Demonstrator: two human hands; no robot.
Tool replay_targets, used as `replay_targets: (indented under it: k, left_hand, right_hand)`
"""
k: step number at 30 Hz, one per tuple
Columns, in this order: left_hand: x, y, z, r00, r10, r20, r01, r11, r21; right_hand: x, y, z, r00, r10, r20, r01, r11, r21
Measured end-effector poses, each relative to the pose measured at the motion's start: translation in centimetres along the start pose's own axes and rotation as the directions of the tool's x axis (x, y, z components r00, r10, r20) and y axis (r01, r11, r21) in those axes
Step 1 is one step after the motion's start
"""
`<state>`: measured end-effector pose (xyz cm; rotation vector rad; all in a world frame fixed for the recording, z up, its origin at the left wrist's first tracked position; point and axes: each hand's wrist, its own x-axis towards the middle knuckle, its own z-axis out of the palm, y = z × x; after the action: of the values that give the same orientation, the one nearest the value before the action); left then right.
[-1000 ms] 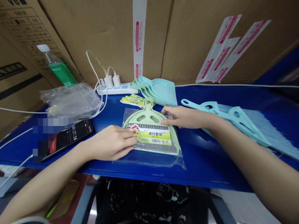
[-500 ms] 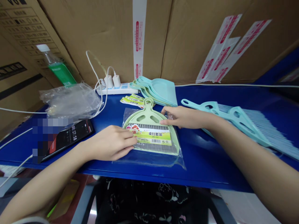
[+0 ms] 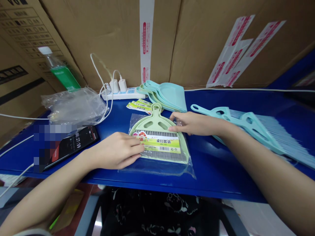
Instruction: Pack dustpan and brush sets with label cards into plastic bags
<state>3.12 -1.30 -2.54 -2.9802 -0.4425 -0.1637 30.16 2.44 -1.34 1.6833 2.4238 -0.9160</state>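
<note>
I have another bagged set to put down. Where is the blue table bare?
Bare: the front strip between the bagged dustpan set and the right arm, and the back right between the teal brushes and the cardboard wall. Crowded: the left, with phone, plastic bags, power strip and cables.

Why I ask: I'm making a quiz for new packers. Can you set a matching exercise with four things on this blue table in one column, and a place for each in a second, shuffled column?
Things
1. bagged dustpan set
2. phone
3. power strip
4. water bottle

Places
A. far left, in front of a cardboard box
B. at the foot of the cardboard wall, two chargers plugged in
C. between the left hand and right hand, both touching it
D. left of the left hand, near the table front edge

Pairs: 1-C, 2-D, 3-B, 4-A
</note>
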Motion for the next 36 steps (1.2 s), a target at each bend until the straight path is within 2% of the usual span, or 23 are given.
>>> replay_targets:
  k: [9,16,18,20,22,24,26,28,29,31,36]
  left_hand:
    - [0.0,0.1,0.1,0.999,0.024,-0.037,-0.022,0.998,0.058]
    - [0.2,0.1,0.1,0.999,0.002,-0.041,0.003,0.991,0.131]
    - [0.1,0.0,0.1,1.0,-0.003,-0.028,0.007,0.992,0.128]
    - [0.1,0.0,0.2,1.0,-0.009,-0.011,0.011,0.993,0.121]
    - [0.1,0.0,0.2,1.0,-0.017,0.003,0.016,0.994,0.111]
    - [0.0,0.0,0.2,1.0,-0.02,0.01,0.019,0.995,0.1]
    - [0.1,0.0,0.2,1.0,-0.018,0.013,0.017,0.995,0.095]
    - [0.1,0.0,0.1,1.0,-0.014,0.011,0.013,0.996,0.094]
    - [0.1,0.0,0.1,1.0,-0.011,0.009,0.01,0.996,0.091]
    - [0.2,0.0,0.1,1.0,-0.009,0.002,0.008,0.997,0.081]
    - [0.2,0.1,0.0,1.0,-0.012,-0.009,0.013,0.998,0.055]
  right_hand:
    - [0.1,0.1,0.1,1.0,-0.021,-0.023,0.02,0.998,-0.065]
    - [0.2,0.5,0.7,0.978,-0.098,-0.187,0.061,0.979,-0.193]
    - [0.1,0.3,1.1,0.935,-0.167,-0.313,0.088,0.963,-0.253]
    - [0.0,-0.1,1.3,0.855,-0.267,-0.445,0.117,0.934,-0.337]
    - [-0.2,-0.6,1.3,0.786,-0.375,-0.491,0.189,0.903,-0.387]
    - [-0.4,-1.2,1.4,0.788,-0.458,-0.411,0.342,0.881,-0.327]
    - [-0.6,-1.9,1.5,0.82,-0.524,-0.23,0.501,0.852,-0.153]
    - [-0.9,-2.5,1.9,0.826,-0.562,-0.049,0.562,0.827,-0.002]
    - [-1.0,-2.8,2.1,0.826,-0.563,0.006,0.563,0.826,0.017]
    - [-1.3,-3.2,2.6,0.835,-0.548,0.048,0.55,0.835,-0.024]
    - [-1.4,-3.7,3.1,0.831,-0.556,0.038,0.556,0.825,-0.102]
